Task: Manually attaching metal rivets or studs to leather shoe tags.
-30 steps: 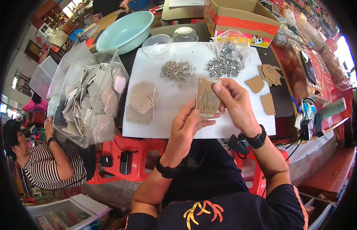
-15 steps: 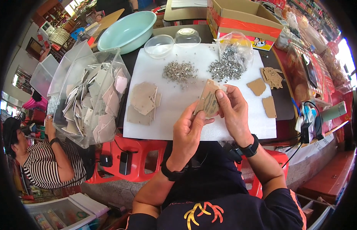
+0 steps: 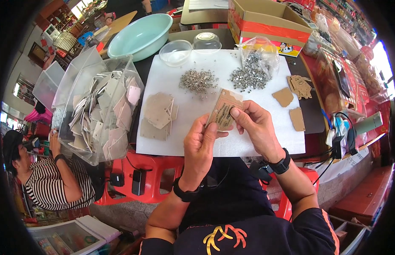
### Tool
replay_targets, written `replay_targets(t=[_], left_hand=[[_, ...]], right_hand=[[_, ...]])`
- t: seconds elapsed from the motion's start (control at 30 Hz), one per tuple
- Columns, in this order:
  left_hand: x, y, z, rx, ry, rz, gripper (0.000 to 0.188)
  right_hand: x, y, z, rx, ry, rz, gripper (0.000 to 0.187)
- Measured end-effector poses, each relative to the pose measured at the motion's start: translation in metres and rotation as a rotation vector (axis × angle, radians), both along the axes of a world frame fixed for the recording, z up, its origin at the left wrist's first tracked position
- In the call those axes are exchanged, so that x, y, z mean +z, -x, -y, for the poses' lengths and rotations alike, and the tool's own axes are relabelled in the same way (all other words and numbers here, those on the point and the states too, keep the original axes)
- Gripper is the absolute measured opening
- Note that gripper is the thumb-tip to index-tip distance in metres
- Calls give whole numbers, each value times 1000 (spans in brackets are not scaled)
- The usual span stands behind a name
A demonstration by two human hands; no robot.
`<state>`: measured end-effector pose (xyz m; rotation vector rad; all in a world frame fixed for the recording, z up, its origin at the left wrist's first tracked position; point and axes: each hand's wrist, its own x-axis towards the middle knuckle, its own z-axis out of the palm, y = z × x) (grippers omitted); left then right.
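1. While both hands meet over the near part of the white foam sheet (image 3: 163, 63), the printed brown card (image 3: 225, 109) is raised between them, tilted, print toward the wearer.
2. Left hand (image 3: 198, 138): pinching the card's lower left edge, thumb in front, fingers behind.
3. Right hand (image 3: 257, 125): thumb on the card's right edge, fingertips behind. Pinching there, by the look of it; pressure cannot be judged.
4. Paler strip along the card's upper right. Second layer or not: cannot tell.
5. Handling, my judgement: grip by the margins, leave the corner holes uncovered, square any layers before pressing. Thin stock would likely crease under a hard thumb, so light, even pressure; left steadies, right adjusts.
6. Beyond the hands, two heaps of small metal pieces: a duller pile (image 3: 198, 81) and a silver pile (image 3: 248, 77), the latter by a clear plastic bag (image 3: 265, 53). Sleeves best clear of both.
7. Left: overlapping grey-beige plates (image 3: 158, 111). Right: loose brown card (image 3: 296, 119), apart from the held one; worth avoiding mixing.
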<state>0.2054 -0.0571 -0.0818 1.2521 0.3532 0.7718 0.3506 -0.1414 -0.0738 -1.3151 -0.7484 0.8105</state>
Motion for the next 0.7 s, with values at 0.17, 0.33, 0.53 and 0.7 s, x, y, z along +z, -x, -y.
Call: replay_targets(t=[0.17,0.33,0.53,0.7], left_hand=[[4,7,-11,-42,-164,-114,29],[19,7,-26,-136,-4,-144,23],[17,-1,-18,134,27,44,19],[14,-2,-11,146,94,89,21]], right_hand=[[28,-10,7,178,90,92,22],[39,-17,4,386,168,215,20],[20,1,2,232,70,136,23],[14,5,6,187,126,74,28]])
